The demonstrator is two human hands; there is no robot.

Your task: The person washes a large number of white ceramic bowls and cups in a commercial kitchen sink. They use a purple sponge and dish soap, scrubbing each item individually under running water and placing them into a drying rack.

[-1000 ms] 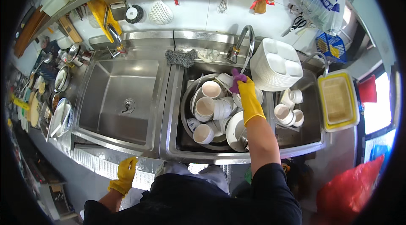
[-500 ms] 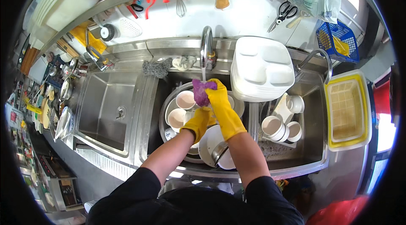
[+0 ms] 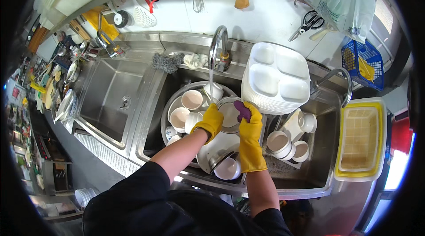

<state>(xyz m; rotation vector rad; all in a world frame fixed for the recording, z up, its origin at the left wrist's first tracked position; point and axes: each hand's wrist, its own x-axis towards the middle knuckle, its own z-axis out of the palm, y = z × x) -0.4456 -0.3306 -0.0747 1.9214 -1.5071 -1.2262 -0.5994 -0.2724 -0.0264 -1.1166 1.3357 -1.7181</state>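
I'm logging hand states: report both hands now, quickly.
Left yellow-gloved hand: cannot tell whether it is open or holding anything.
Right yellow-gloved hand: closed on a crumpled purple cloth.

On the white wall (image 3: pixel 270 19) I see a wire whisk (image 3: pixel 198 2) and black-handled scissors (image 3: pixel 308 25), with a pale plastic bag (image 3: pixel 349 7) to their right. Near the bag is a blue basket (image 3: pixel 375 70) holding something yellow (image 3: pixel 366 69).

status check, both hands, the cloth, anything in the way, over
Right hand gripping purple cloth. Left hand beside round dish, grip unclear. Water running from tap. White tray stack close beyond right hand.
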